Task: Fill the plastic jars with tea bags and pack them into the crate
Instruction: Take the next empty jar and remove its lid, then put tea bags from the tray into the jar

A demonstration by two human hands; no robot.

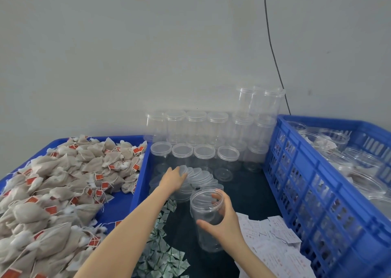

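Observation:
My right hand (222, 218) grips a clear plastic jar (206, 210) that stands open-topped on the dark table; no tea bags show inside it. My left hand (172, 179) reaches forward and its fingers touch a row of translucent lids (201, 176) lying overlapped behind the jar. A shallow blue tray (139, 180) on the left holds a heap of beige tea bags (63, 184) with red tags. On the right stands a blue slatted crate (313, 176) with several jars (334, 138) inside, some holding tea bags.
Rows of empty clear jars (203, 134) stand against the grey wall, a few stacked higher at the back right. Small green-and-white sachets (160, 250) lie along the tray's edge. White printed slips (273, 241) spread between the held jar and the crate. A black cable (273, 51) runs down the wall.

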